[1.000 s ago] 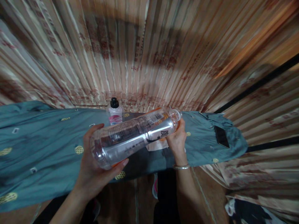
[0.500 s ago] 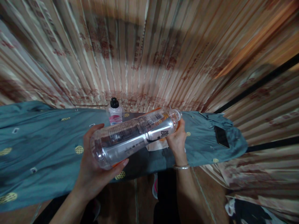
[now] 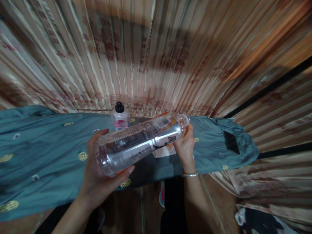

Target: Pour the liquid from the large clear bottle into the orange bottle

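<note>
A large clear plastic bottle [image 3: 143,143] with a printed label lies tilted across the middle, its neck to the right and slightly higher. My left hand [image 3: 97,172] is wrapped round its base, the thumb below and the fingers behind. My right hand [image 3: 184,143] grips the neck end from behind, its fingers partly hidden by the bottle. Behind the large bottle stands a small clear bottle [image 3: 120,120] with a black cap and a pink label. A pale packet or sheet [image 3: 164,152] lies under the large bottle, partly covered.
A teal cloth [image 3: 56,143] with yellow prints covers the long narrow surface. A black phone [image 3: 231,142] lies near its right end. Patterned curtains [image 3: 146,65] hang behind and at the right, with dark bars [image 3: 275,86] there. Dark fabric [image 3: 260,221] lies at the lower right.
</note>
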`<state>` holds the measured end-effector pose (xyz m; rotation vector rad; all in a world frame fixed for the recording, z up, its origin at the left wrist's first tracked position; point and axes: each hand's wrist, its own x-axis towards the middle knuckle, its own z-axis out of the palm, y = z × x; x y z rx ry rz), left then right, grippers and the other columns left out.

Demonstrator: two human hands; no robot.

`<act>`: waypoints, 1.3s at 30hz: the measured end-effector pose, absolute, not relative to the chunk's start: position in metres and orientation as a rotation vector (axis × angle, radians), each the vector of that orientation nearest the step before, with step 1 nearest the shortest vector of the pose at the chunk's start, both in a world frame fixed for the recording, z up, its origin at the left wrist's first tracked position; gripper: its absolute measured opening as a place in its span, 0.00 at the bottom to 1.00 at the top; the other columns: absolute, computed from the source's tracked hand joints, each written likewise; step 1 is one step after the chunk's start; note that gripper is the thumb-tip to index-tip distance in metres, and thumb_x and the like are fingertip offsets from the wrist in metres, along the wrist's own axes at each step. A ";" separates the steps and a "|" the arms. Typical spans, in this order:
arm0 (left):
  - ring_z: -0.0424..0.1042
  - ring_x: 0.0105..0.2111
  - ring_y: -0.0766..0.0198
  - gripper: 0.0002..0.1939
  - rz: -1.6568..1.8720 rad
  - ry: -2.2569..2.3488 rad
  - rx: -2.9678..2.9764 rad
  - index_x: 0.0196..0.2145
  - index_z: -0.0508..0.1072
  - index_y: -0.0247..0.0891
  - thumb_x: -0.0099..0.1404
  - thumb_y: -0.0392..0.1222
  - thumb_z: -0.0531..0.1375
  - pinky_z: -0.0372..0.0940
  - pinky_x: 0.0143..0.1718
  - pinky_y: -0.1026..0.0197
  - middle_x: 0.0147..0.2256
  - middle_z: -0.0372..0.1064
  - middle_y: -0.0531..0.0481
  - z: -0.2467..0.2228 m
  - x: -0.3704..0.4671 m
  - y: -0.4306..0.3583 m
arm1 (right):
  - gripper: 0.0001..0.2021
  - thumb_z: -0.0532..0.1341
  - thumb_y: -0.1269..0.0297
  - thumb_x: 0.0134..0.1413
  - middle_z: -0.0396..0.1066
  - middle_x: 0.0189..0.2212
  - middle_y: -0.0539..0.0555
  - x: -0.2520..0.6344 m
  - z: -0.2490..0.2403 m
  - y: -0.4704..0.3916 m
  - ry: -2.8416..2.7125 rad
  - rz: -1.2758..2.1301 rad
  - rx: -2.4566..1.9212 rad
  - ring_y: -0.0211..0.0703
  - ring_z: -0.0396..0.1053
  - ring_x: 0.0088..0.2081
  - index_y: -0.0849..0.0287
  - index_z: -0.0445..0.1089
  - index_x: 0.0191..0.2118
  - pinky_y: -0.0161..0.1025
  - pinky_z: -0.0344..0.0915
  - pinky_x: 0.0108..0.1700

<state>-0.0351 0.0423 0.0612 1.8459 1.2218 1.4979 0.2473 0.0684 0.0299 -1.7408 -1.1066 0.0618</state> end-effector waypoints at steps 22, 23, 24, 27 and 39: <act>0.81 0.41 0.54 0.46 1.507 1.209 1.805 0.65 0.64 0.64 0.51 0.48 0.75 0.82 0.40 0.49 0.48 0.74 0.55 0.062 -0.034 0.041 | 0.37 0.67 0.53 0.43 0.83 0.46 0.64 0.250 0.027 0.070 -1.109 0.042 -1.754 0.63 0.82 0.44 0.61 0.68 0.62 0.53 0.79 0.45; 0.81 0.41 0.54 0.46 1.513 1.219 1.811 0.65 0.64 0.63 0.50 0.48 0.75 0.82 0.40 0.49 0.48 0.74 0.54 0.061 -0.033 0.041 | 0.37 0.67 0.53 0.44 0.83 0.46 0.64 0.250 0.027 0.070 -1.109 0.043 -1.754 0.63 0.82 0.44 0.61 0.68 0.62 0.53 0.79 0.45; 0.81 0.41 0.54 0.46 1.520 1.228 1.818 0.64 0.65 0.62 0.50 0.49 0.75 0.82 0.40 0.48 0.49 0.73 0.54 0.061 -0.033 0.041 | 0.37 0.67 0.53 0.44 0.83 0.46 0.64 0.250 0.027 0.070 -1.110 0.042 -1.752 0.63 0.83 0.43 0.60 0.68 0.62 0.52 0.79 0.44; 0.80 0.41 0.54 0.46 1.522 1.241 1.800 0.64 0.65 0.59 0.49 0.51 0.75 0.82 0.40 0.48 0.49 0.72 0.53 0.060 -0.033 0.041 | 0.37 0.67 0.54 0.44 0.83 0.46 0.63 0.249 0.027 0.070 -1.118 0.032 -1.741 0.62 0.83 0.44 0.59 0.68 0.62 0.51 0.79 0.44; 0.81 0.40 0.55 0.45 1.498 1.206 1.824 0.65 0.64 0.59 0.52 0.49 0.75 0.82 0.40 0.51 0.47 0.74 0.54 0.063 -0.034 0.042 | 0.38 0.65 0.50 0.43 0.82 0.47 0.65 0.247 0.032 0.069 -1.102 0.070 -1.779 0.64 0.82 0.43 0.60 0.67 0.62 0.54 0.78 0.45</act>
